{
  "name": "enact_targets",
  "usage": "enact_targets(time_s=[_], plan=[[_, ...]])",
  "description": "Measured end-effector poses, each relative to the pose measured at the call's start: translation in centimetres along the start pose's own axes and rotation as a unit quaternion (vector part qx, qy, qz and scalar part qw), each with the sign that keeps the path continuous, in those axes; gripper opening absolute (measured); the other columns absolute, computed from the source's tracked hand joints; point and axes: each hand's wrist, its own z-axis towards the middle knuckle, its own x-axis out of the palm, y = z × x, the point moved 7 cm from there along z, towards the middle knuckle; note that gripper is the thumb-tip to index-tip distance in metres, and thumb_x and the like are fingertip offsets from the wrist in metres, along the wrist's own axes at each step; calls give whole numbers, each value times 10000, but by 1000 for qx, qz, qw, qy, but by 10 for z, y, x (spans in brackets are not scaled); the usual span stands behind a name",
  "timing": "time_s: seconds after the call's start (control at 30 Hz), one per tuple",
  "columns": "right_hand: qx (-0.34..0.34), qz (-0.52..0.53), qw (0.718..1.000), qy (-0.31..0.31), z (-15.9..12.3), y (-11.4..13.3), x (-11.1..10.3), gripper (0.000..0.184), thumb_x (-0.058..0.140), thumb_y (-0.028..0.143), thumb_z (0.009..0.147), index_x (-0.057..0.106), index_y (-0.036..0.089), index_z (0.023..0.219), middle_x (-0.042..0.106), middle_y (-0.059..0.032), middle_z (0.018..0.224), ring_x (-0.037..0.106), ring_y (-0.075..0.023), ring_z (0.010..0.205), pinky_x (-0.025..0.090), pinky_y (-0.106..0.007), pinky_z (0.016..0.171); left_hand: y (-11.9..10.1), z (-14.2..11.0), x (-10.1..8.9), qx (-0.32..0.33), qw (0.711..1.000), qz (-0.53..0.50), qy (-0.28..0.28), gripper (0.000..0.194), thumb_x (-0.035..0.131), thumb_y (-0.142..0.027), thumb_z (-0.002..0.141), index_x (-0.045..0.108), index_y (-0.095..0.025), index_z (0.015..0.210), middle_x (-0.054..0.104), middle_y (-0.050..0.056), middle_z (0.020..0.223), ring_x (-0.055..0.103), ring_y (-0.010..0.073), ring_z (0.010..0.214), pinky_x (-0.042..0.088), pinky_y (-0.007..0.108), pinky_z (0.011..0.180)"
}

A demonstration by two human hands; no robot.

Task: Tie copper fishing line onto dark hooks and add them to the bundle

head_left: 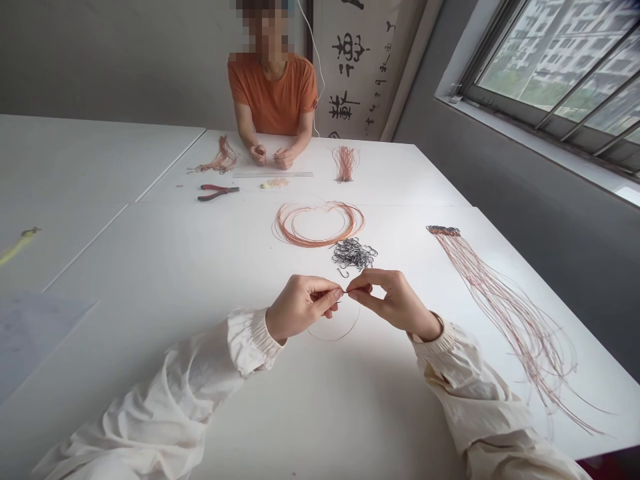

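My left hand (306, 303), one: thumb and finger pinched on a dark hook (345, 291), as I read it; small, mostly hidden. My right hand (393, 297), one: thumb and finger pinched at the same spot, fingertips all but meeting the left's.

Loop of line (345, 335), one: thin, hanging just below my fingers. Whether it is knotted to the hook, I cannot tell; I judge this piece part-made.

Sheet (43, 340), one: pale, at the left.

Bundle (483, 283), one: right of my hands, hooks gathered at its far end, lines trailing near and right. I count these as done.

Single hook (343, 273), one: just near of the pile.

Pile of hooks (354, 253), one: loose, no lines seen on them; I judge these left to do.

Coil of line (313, 244), one: copper-coloured, at the pile's far left; stock remaining.

Yellow strand (19, 247), one: far left.

Pliers (219, 193), one pair: red-handled. Beads (277, 183), pale, a scatter. Ruler (273, 175), one: clear, just beyond.

Far bundles, two: left (223, 159) and right (345, 165), flanking a co-worker in an orange shirt (274, 93).
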Motion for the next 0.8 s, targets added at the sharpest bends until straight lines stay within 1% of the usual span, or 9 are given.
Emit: enact_targets(time_s=[0.2,0.33,0.53,0.67,0.8], plan=[[14,14,1000,8,0,-3,1,115,629,254,884,719,188,915,684,-43,786,573,-153,682,488,-301,660,-6,0,-1,24,999,26,-12,302,529,-317,934,704,-123,784,640,41,696,599,105,556,527,205,560],[19,24,1000,-1,1,-5,0,120,643,277,878,716,186,906,681,-44,784,575,-154,685,494,-299,657,-8,-1,-1,34,999,35,-11,298,523,-304,935,695,-125,771,631,35,697,598,101,556,521,201,561],[22,31,999,-3,0,-5,2,103,638,248,879,717,184,893,665,-36,766,557,-147,677,480,-296,655,-9,-1,0,35,999,35,-6,294,516,-283,940,696,-118,777,622,33,697,600,101,568,521,201,572],[28,42,999,-12,0,-7,1,95,655,237,867,709,179,920,667,-37,777,564,-147,682,481,-299,662,-8,-1,-1,36,999,36,-7,289,519,-283,941,704,-120,791,627,35,701,601,101,569,519,202,570],[25,41,999,6,0,-8,-1,115,662,233,863,709,177,951,682,-45,814,586,-156,714,486,-309,689,-7,-1,-1,40,999,34,-8,282,528,-283,938,711,-120,798,635,38,704,607,103,569,519,205,570]])
